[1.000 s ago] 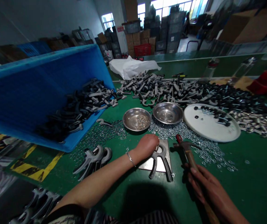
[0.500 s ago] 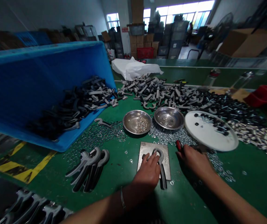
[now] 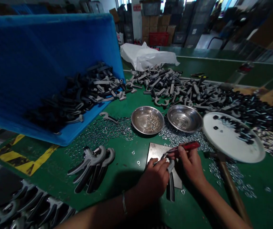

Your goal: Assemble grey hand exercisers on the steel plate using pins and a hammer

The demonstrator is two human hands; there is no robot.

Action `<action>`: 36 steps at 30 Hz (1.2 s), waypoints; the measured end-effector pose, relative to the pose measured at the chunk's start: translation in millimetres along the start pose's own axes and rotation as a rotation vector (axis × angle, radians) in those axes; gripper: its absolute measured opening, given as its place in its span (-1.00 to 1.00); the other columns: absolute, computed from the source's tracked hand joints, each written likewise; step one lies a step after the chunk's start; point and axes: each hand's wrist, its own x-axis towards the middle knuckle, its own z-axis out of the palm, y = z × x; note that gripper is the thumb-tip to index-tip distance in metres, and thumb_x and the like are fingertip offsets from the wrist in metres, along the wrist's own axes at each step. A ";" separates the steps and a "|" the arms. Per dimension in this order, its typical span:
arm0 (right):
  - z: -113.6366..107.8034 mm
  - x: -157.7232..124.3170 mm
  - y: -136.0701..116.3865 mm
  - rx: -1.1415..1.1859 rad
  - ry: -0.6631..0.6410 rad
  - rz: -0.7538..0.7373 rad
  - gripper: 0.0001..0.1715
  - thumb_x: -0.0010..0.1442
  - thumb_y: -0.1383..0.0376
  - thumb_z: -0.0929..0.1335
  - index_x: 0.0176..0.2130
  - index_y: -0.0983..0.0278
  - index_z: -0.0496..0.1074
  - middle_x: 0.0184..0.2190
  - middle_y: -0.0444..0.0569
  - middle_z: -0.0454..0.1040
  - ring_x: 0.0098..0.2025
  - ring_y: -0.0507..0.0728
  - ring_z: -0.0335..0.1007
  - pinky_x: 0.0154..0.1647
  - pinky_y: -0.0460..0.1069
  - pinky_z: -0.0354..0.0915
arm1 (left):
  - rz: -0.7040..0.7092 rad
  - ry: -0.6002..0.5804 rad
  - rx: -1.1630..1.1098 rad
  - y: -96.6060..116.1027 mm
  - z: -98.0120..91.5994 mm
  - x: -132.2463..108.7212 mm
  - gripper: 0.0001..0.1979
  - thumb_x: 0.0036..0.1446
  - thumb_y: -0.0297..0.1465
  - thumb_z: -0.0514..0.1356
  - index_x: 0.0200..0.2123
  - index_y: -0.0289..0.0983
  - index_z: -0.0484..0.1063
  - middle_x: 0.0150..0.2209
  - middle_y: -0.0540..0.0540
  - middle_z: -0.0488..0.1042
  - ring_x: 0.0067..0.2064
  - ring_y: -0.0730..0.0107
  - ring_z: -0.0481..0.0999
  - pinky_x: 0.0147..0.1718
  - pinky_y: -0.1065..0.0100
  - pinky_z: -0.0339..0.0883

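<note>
My left hand point(image 3: 154, 178) is closed around a grey-and-black hooked hand tool point(image 3: 171, 186), pressing it on a flat metal plate point(image 3: 154, 149). Its black handle sticks out towards me. In my right hand point(image 3: 191, 165) is a red-handled screwdriver point(image 3: 190, 146), pointing left. The screwdriver's tip is at the upper part of the hooked tool, close to my left fingertips; whether it touches cannot be made out. A hammer point(image 3: 229, 179) with a wooden handle lies beside my right forearm.
Left of the plate lie several assembled hooked tools point(image 3: 92, 168). Behind are two steel bowls point(image 3: 138, 127) of small parts, a white plate point(image 3: 241, 152) with black-headed bolts, and scattered washers point(image 3: 103, 135). A tipped blue crate point(image 3: 55, 140) and a pile of hooked parts point(image 3: 169, 84) stand farther back.
My right hand has come left from beside the hammer to the hooked tool, bringing the red screwdriver. My left hand stays on the tool. The view has tilted down and shifted left.
</note>
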 end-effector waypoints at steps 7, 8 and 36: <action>-5.2 -5.5 0.0 -0.128 0.059 -0.017 -0.75 0.34 0.02 0.27 -0.17 0.11 0.20 -0.32 0.02 0.61 -0.33 0.24 0.58 -0.22 0.12 0.44 | -0.014 -0.025 -0.038 -0.6 -4.7 -1.0 -0.74 0.38 -0.46 -0.03 -0.12 -0.33 0.46 0.21 -0.19 0.37 0.30 0.16 0.23 0.22 0.02 0.07; -5.0 -5.3 -0.2 -0.127 0.055 -0.017 -0.75 0.34 0.02 0.27 -0.16 0.11 0.19 -0.32 0.01 0.61 -0.33 0.24 0.58 -0.22 0.11 0.44 | -0.014 -0.025 -0.042 -0.5 -4.6 -1.1 -0.75 0.38 -0.46 -0.03 -0.12 -0.33 0.45 0.21 -0.19 0.37 0.29 0.16 0.23 0.22 0.02 0.07; -10.2 -15.1 -11.1 -0.583 -0.195 -0.267 -0.77 0.34 0.15 0.20 -0.08 0.19 0.29 -0.22 0.08 0.54 -0.26 0.23 0.51 -0.24 0.06 0.33 | -0.106 0.197 -0.226 -8.1 -2.8 5.7 -0.78 0.40 -0.32 0.04 -0.21 -0.29 0.43 -0.13 -0.10 0.53 -0.01 0.29 0.45 0.06 0.18 0.20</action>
